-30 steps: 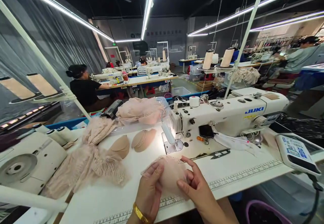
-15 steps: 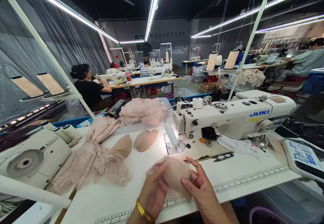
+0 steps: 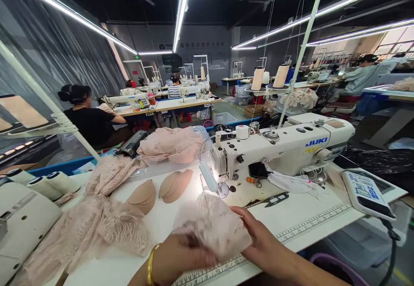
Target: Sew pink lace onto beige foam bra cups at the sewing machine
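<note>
A pale pink lace piece [image 3: 215,227] is held between my two hands over the front of the white table, partly blurred by motion. My left hand [image 3: 181,258], with a gold bangle at the wrist, is closed on its lower left side. On the right edge, my right hand [image 3: 258,238] grips it with thumb and fingers. Just behind the piece is the needle area of a white sewing machine [image 3: 284,148]. Two stacks of beige cups, one left [image 3: 142,196] and one right [image 3: 176,185], lie behind and left of my hands.
Loose pink lace [image 3: 100,221] covers the table's left part. Behind the cups, a clear tray [image 3: 152,171] holds more lace. Thread clippers [image 3: 278,199] and a black item [image 3: 258,170] lie by the machine. A person in black [image 3: 84,117] sits further back.
The held piece has been turned so its lace side shows. My left hand has rolled over, its back now uppermost. The whole view has shifted right.
</note>
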Demonstrator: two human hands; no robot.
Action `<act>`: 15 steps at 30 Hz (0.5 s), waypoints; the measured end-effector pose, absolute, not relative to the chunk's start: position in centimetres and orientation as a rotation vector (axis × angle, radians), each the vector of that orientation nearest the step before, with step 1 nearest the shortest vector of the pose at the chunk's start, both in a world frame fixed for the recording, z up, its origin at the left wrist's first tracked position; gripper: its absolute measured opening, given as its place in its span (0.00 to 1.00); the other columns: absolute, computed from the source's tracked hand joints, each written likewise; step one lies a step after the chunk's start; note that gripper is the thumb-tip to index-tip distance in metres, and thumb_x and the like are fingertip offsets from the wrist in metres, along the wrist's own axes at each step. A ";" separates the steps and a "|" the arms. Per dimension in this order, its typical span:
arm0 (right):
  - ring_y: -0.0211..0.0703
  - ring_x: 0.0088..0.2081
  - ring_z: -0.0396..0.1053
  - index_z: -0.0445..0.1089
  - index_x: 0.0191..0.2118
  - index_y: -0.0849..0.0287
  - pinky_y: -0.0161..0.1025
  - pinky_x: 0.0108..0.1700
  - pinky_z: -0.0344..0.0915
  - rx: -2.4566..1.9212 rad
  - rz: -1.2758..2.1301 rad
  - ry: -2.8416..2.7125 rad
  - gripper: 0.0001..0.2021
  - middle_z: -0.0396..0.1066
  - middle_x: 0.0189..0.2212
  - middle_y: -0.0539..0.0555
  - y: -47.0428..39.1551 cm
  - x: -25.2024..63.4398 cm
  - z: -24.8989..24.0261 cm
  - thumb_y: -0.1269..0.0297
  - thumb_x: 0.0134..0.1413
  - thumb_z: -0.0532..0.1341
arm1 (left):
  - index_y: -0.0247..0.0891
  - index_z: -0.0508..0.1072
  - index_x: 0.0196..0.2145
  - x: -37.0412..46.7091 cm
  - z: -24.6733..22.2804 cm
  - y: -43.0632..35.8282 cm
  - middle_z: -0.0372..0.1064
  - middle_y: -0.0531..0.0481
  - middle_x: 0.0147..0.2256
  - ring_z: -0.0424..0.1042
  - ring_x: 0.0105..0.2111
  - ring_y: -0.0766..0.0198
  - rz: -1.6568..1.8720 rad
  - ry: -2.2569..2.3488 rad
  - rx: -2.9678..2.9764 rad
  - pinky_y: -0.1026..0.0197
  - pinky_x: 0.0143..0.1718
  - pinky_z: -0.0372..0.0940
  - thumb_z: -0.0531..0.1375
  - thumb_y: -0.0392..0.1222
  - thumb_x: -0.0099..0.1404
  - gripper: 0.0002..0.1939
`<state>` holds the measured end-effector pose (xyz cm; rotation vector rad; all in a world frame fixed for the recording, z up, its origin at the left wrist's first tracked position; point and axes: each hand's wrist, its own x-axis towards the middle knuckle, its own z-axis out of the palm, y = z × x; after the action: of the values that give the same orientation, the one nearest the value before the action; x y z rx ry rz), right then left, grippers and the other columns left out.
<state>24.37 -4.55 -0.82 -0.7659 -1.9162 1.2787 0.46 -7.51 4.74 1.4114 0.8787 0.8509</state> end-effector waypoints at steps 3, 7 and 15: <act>0.44 0.40 0.68 0.72 0.47 0.54 0.41 0.43 0.63 -0.463 0.451 -2.376 0.09 0.76 0.38 0.53 0.1 25.0 -0.5 0.70 0.69 0.55 | 0.46 0.82 0.29 0.2 4.0 -5.9 0.79 0.50 0.35 0.76 0.42 0.54 0.616 0.849 1.780 0.47 0.57 0.64 0.71 0.45 0.58 0.03; 0.43 0.42 0.67 0.72 0.39 0.55 0.39 0.40 0.58 -0.330 -0.178 -2.636 0.12 0.77 0.37 0.50 5.8 24.3 -1.5 0.72 0.73 0.54 | 0.45 0.80 0.27 0.8 3.8 -2.1 0.76 0.50 0.47 0.71 0.53 0.51 0.245 0.844 2.483 0.36 0.66 0.48 0.66 0.27 0.53 0.11; 0.41 0.48 0.70 0.73 0.44 0.55 0.41 0.46 0.57 -0.500 0.127 -2.594 0.13 0.79 0.46 0.49 6.7 25.5 -2.3 0.78 0.63 0.55 | 0.46 0.82 0.31 1.1 2.9 -0.1 0.72 0.47 0.51 0.73 0.49 0.51 0.176 1.013 2.492 0.28 0.61 0.52 0.63 0.27 0.57 0.14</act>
<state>25.47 6.67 -2.28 -0.4997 -2.5938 0.1270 1.07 -0.09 2.89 2.4917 1.0126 0.1760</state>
